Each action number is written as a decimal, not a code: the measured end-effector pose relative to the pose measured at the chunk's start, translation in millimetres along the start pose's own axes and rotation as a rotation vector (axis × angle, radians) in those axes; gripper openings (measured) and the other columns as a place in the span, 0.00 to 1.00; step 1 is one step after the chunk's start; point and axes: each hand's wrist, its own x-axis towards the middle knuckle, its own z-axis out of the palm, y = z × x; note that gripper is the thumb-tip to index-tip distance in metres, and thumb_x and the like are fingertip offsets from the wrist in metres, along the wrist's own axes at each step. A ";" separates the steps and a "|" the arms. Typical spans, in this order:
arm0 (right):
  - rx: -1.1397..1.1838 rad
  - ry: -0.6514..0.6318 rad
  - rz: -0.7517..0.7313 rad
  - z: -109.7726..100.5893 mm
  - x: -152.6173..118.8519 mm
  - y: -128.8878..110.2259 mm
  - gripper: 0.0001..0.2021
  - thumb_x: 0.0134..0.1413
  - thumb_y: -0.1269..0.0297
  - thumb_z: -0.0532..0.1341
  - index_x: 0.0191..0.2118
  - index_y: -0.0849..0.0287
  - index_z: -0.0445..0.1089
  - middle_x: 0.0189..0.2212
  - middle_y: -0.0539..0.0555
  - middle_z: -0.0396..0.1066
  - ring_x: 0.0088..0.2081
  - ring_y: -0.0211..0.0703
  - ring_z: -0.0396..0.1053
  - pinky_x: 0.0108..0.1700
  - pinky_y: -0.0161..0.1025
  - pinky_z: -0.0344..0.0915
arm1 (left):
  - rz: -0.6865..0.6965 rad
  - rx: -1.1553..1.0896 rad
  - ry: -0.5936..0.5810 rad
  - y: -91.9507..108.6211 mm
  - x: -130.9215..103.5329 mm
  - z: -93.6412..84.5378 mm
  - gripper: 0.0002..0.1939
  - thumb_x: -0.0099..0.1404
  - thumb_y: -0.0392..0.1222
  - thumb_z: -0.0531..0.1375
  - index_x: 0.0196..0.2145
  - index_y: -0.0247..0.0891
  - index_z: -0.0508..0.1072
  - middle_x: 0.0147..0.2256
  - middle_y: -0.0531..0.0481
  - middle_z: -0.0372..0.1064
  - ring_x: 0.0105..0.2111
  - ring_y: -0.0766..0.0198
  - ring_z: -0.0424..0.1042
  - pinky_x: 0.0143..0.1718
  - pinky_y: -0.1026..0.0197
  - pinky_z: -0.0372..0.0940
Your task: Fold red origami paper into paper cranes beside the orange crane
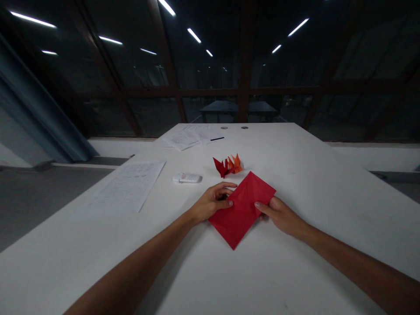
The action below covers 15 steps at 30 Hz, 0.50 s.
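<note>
A creased red paper sheet (241, 210) is held over the white table (315, 271), one corner pointing toward me. My left hand (213, 202) grips its left edge, the thumb on top and some fingers hidden behind it. At the right edge, my right hand (280, 214) pinches the paper with the thumb on top and fingers underneath. Just beyond the sheet stand a folded red paper figure (221, 167) and an orange one (235, 163), close together.
Left of the folded figures lies a white bottle-like item (187, 178). A printed sheet (131, 183) is at the left, more papers (187, 135) and a dark pen (217, 138) farther back. Dark windows (210, 43) stand behind the table.
</note>
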 end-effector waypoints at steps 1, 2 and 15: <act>-0.003 0.020 0.010 0.9 0.3 -0.5 0.18 0.59 0.47 0.61 0.31 0.59 0.66 0.24 0.49 0.68 0.26 0.39 0.64 0.29 0.37 0.60 | -0.001 0.004 -0.001 0.0 0.0 0.3 0.28 0.55 0.39 0.72 0.53 0.39 0.71 0.44 0.44 0.76 0.41 0.59 0.73 0.42 0.59 0.65; -0.002 0.038 0.019 1.8 0.6 -1.2 0.18 0.58 0.47 0.62 0.31 0.58 0.66 0.23 0.49 0.67 0.25 0.39 0.64 0.29 0.37 0.59 | -0.002 0.006 -0.001 -0.1 0.1 0.6 0.28 0.55 0.40 0.72 0.53 0.40 0.71 0.44 0.45 0.76 0.41 0.60 0.73 0.42 0.59 0.65; 0.045 -0.005 -0.046 -1.3 -3.9 -5.2 0.18 0.63 0.46 0.59 0.42 0.57 0.71 0.39 0.54 0.76 0.44 0.48 0.71 0.47 0.43 0.65 | 0.000 0.131 0.129 -3.2 3.6 10.3 0.20 0.60 0.49 0.68 0.46 0.37 0.73 0.31 0.52 0.72 0.30 0.67 0.67 0.34 0.65 0.60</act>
